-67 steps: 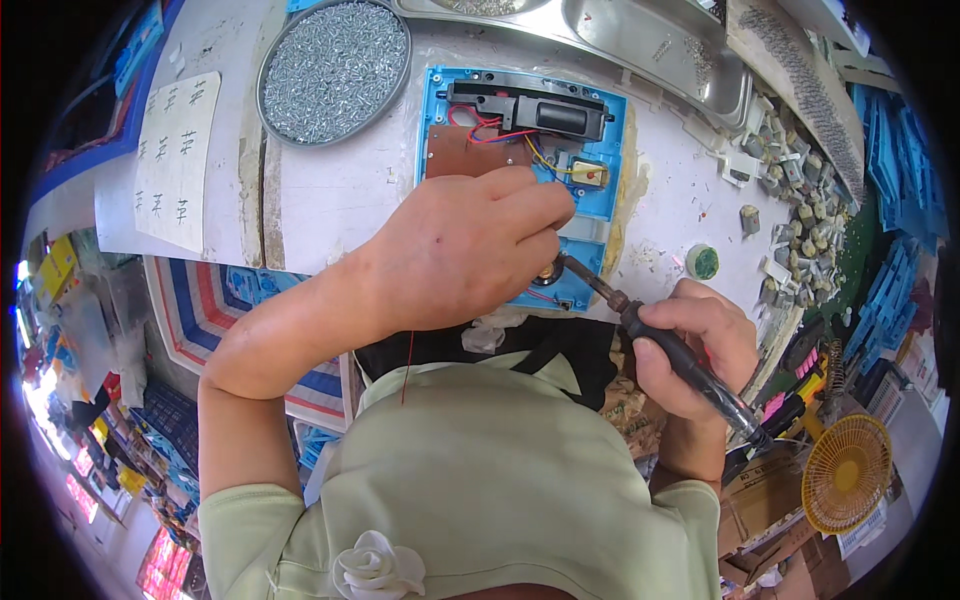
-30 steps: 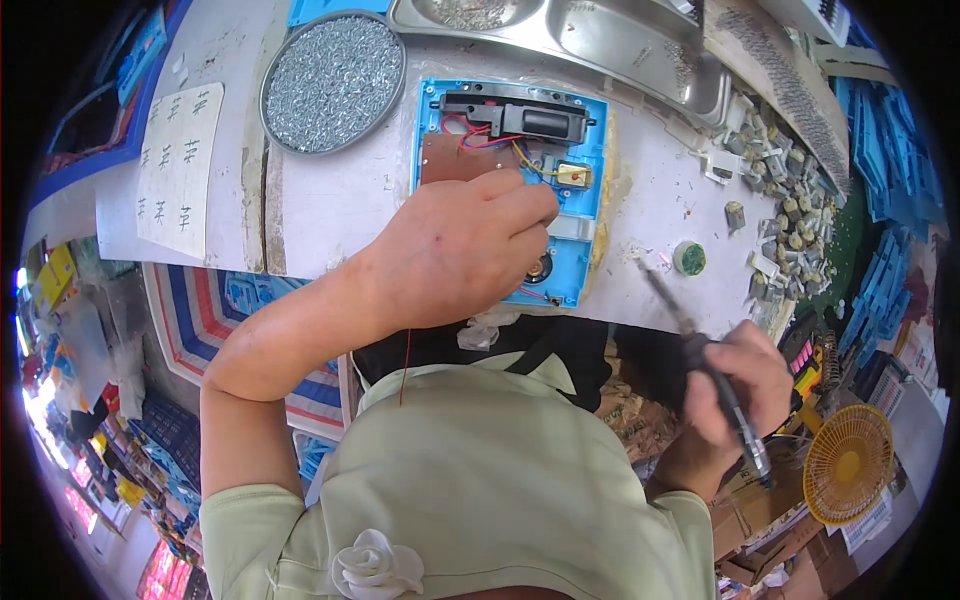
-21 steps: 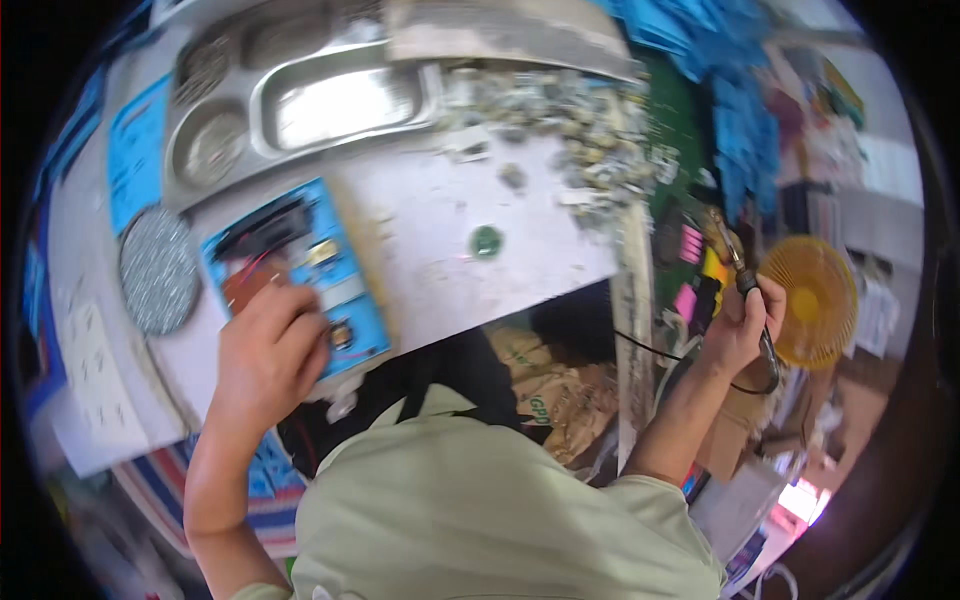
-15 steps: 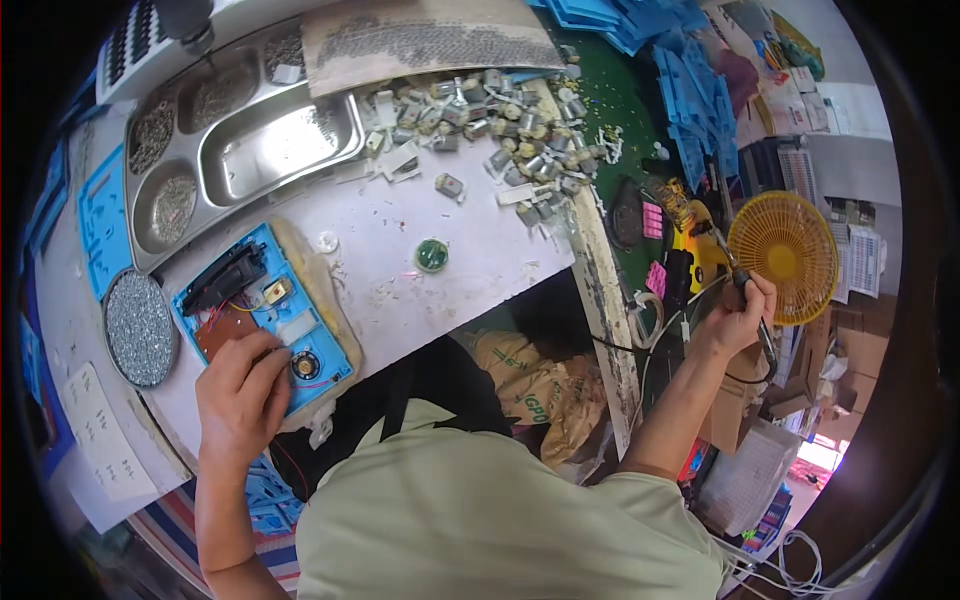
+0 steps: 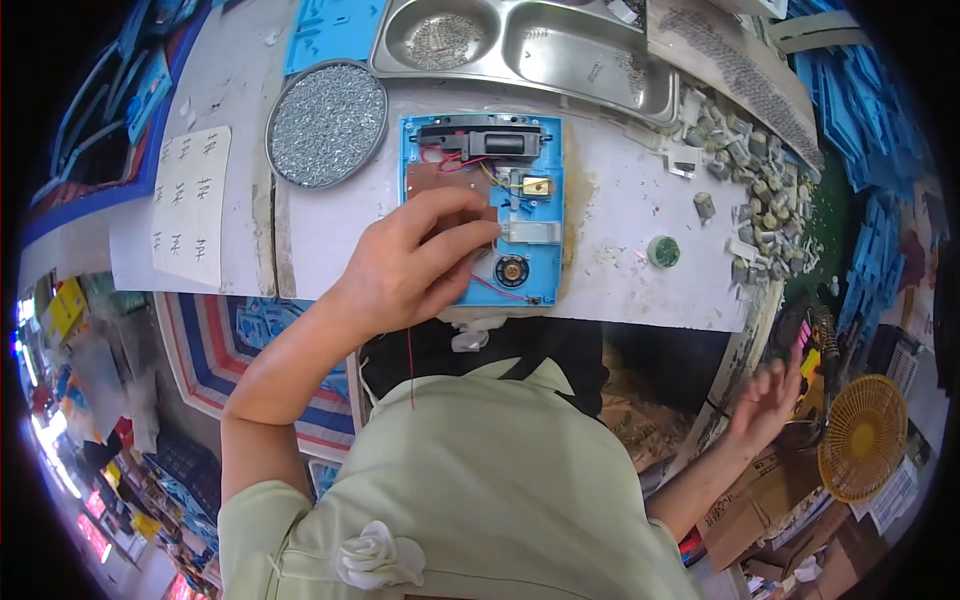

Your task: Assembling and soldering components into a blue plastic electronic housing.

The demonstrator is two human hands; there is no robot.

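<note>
A blue plastic housing (image 5: 550,275) lies on the white worktop with its inside up. In it are a brown circuit board (image 5: 425,180), a black module (image 5: 500,145), a small metal motor (image 5: 537,187), a clear strip and a round black speaker (image 5: 511,271). My left hand (image 5: 405,265) is over the board, thumb and fingers pinched together. A thin red wire (image 5: 410,370) trails below this hand; its upper end is hidden by the fingers. Off the table's right edge, my right hand (image 5: 765,405) is empty with fingers apart, near a coiled soldering iron stand (image 5: 826,335).
A round dish of small metal pins (image 5: 327,125) and a steel compartment tray (image 5: 390,55) stand behind the housing. Many small motors (image 5: 765,190) are heaped at the right, near a round green-topped tin (image 5: 663,251). A yellow basket (image 5: 862,440) sits far right.
My right hand has let go of the soldering iron and opened. My view has swung left, so the housing appears nearer the middle. My left hand stays pinched over the board.
</note>
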